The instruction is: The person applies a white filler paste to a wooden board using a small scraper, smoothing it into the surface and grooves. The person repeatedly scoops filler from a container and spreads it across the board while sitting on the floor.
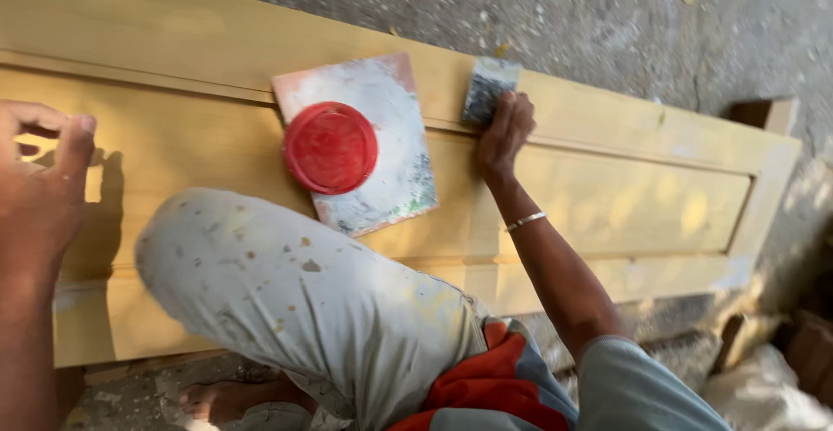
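Board (395, 166) and red lid (331, 147) block mid-panel — right, seemingly, open.

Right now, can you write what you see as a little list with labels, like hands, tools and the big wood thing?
Big wood thing: yellowish paneled door lying flat on a speckled floor
Right hand: presses a filler-smeared scraper on the door's groove
Left hand: rests on the door, holds nothing
Tools: red round lid on a white-smeared square board
Knee: paint-spotted trouser leg bent over the door
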